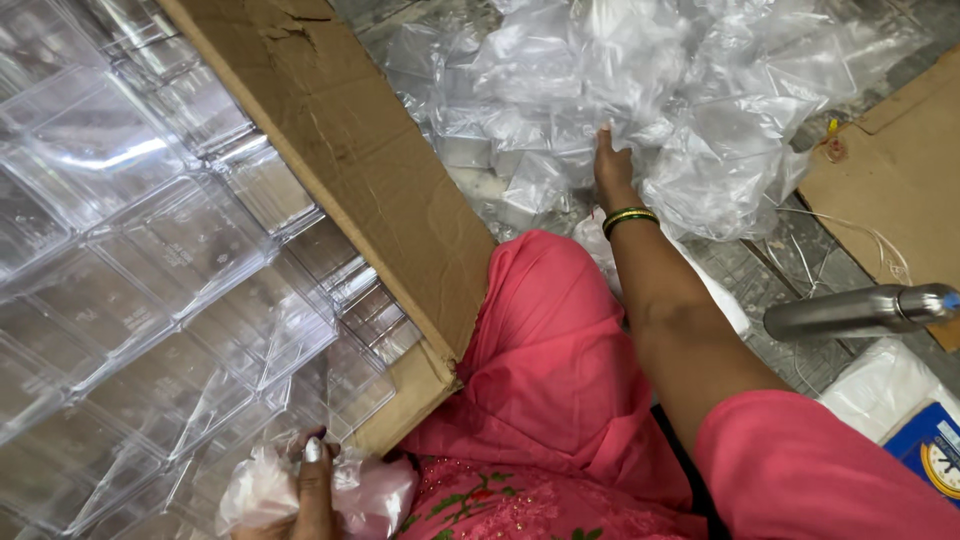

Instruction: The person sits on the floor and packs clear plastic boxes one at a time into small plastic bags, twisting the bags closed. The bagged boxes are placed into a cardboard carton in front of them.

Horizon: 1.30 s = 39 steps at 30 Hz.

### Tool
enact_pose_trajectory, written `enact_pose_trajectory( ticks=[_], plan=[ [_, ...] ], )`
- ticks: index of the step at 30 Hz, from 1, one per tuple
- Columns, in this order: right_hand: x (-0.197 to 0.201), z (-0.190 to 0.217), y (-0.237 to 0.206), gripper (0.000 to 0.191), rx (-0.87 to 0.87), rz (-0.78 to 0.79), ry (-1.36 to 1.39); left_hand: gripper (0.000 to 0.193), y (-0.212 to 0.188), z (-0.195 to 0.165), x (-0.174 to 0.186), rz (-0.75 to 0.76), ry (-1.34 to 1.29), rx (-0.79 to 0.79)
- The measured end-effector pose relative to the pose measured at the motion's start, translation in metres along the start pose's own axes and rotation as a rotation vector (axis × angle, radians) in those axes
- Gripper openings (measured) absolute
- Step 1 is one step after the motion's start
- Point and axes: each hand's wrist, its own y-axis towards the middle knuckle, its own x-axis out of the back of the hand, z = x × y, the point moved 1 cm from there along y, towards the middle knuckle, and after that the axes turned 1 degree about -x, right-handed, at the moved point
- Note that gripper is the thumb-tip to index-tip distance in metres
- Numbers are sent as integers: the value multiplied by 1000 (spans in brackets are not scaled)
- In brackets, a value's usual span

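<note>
My right hand (611, 170) reaches forward into a heap of clear plastic bags (660, 90) on the floor, its fingers buried among them; whether it grips one I cannot tell. A green and gold bangle (629, 218) circles that wrist. My left hand (315, 490) is at the bottom edge, closed on a crumpled clear plastic bag (265, 490). Beside it stands a large cardboard box (370, 170) packed with several clear plastic containers (150, 260). My knee in pink cloth (550, 350) lies between the two hands.
A steel bottle (860, 312) lies on its side at the right. Flat cardboard (895, 170) sits at the far right with thin string near it. A white packet and a blue box (925, 440) are in the lower right corner.
</note>
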Motion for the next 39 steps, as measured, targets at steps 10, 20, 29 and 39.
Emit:
enact_pose_trajectory(
  ticks=[10, 20, 29, 39],
  plan=[
    [58, -130, -98, 82, 374, -156, 73, 35, -28, -7, 31, 119, -73, -90],
    [96, -42, -197, 28, 817, -24, 150, 16, -45, -23, 65, 111, -217, 33],
    [69, 86, -517, 24, 432, 1693, 260, 31, -76, -55, 99, 88, -576, -50],
    [67, 86, -544, 17, 587, 1411, 366, 26, -71, -18, 112, 39, -714, -56]
  ],
)
